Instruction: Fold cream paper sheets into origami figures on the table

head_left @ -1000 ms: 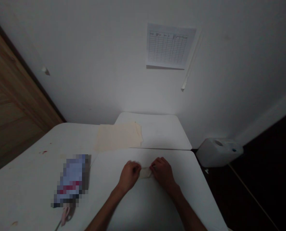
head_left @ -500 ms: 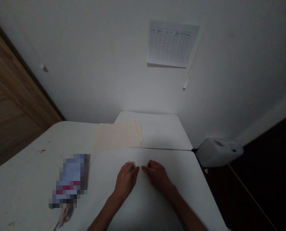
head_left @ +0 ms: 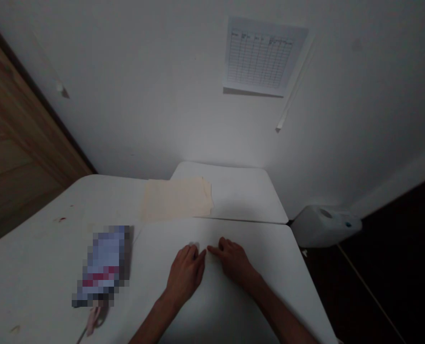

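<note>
Both my hands lie flat on the white table (head_left: 277,267), close together near its middle. The fingers of my left hand (head_left: 185,273) are stretched forward and press on the tabletop. My right hand (head_left: 233,261) is also flat, its fingertips pointing left and almost touching the left hand's fingers. Nothing shows between or under the fingers; the small pale piece seen earlier is hidden or out of sight.
A cream sheet (head_left: 176,198) lies beyond my hands across the table joint. A blurred blue-and-red object (head_left: 104,265) sits to the left, with pink-handled scissors (head_left: 93,321) below it. A white container (head_left: 325,224) stands on the dark floor at right. A chart (head_left: 260,57) hangs on the wall.
My hands went from pinching a small pale piece between them to lying flat and closer together; the piece no longer shows. The view has tilted slightly.
</note>
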`<move>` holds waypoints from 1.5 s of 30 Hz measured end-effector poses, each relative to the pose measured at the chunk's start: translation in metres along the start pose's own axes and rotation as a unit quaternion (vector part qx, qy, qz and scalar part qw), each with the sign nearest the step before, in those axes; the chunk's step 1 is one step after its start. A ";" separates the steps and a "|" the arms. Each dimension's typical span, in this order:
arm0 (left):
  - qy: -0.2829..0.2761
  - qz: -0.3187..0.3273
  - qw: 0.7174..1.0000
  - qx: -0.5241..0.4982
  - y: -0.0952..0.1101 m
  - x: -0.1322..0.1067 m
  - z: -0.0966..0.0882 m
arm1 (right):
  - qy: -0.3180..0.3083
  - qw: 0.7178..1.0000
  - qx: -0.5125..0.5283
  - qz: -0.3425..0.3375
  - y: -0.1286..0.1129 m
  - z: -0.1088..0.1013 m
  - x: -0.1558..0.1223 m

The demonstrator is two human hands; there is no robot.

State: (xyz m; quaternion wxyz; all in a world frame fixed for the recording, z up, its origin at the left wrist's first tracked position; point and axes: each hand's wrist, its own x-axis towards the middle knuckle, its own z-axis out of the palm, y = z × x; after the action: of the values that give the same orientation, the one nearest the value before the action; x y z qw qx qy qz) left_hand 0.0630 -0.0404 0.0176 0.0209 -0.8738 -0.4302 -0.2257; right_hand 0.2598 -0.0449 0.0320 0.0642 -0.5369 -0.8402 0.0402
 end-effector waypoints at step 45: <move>-0.063 0.064 0.996 -0.005 0.017 -0.006 0.011 | 0.061 0.988 0.012 0.143 0.010 0.003 -0.036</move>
State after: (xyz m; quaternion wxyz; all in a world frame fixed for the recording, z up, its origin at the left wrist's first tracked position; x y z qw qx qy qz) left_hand 0.0769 -0.0525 0.0080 0.0042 -0.9122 -0.3726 -0.1703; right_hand 0.2831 -0.0730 0.0249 0.1155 -0.6523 -0.7486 0.0266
